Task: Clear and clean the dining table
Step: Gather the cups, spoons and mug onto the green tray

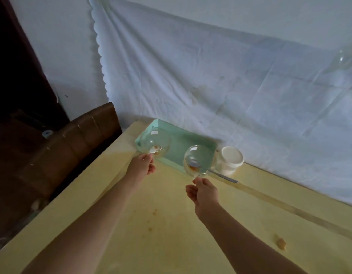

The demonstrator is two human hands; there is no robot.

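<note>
Two glass bowls point(158, 142), seemingly hand-held

We see the left hand point(141, 165) pinching a glass bowl point(158, 142) over the green tray point(179, 143). Right hand point(204, 191) grips a second bowl point(198, 160) holding a spoon point(214, 172). Crumbs point(281, 244) lie on the table point(161, 244).

We're getting pretty dim, bluish light here, everything's soft and a bit blurry, left side nearly black, and wide-angle bending at the edges.
</note>
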